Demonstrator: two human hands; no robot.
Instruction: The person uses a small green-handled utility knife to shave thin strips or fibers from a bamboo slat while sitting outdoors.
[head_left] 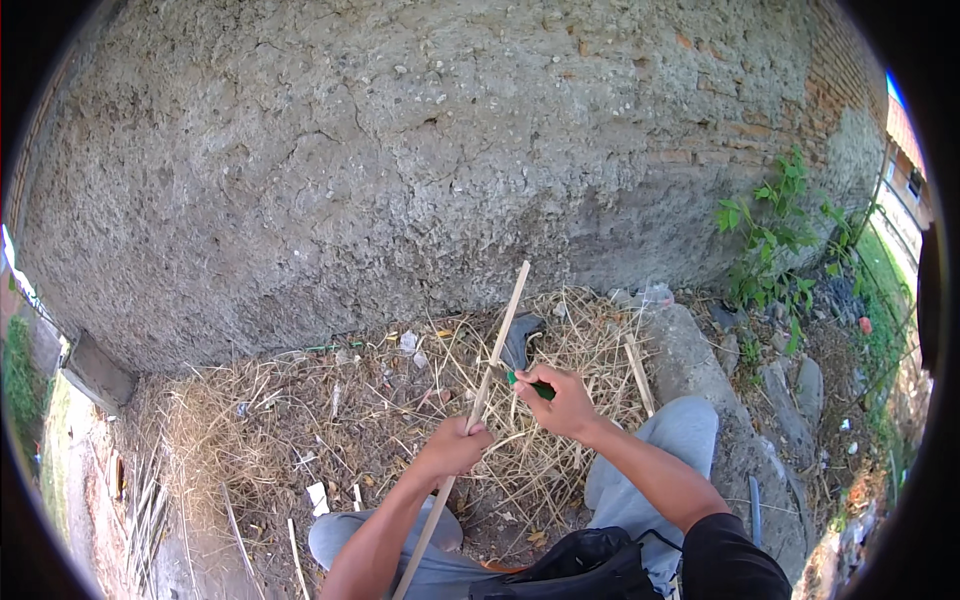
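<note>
A long, thin strip of pale wood or bamboo (512, 303) slants up from my lap toward the wall. My left hand (456, 449) is closed around it below its middle. In my right hand (558, 403) is a knife with a green handle (542, 390), fingers wrapped round the grip. Its short blade (499, 373) meets the strip's edge a little above my left hand. Part of the handle is hidden by my fingers.
A rough, cracked plaster wall (400, 180) rises ahead. Dry shavings and straw (230, 430) cover the ground, with loose strips (145, 520) at the left. A stone kerb (685, 350) and a leafy plant (780, 240) stand at the right.
</note>
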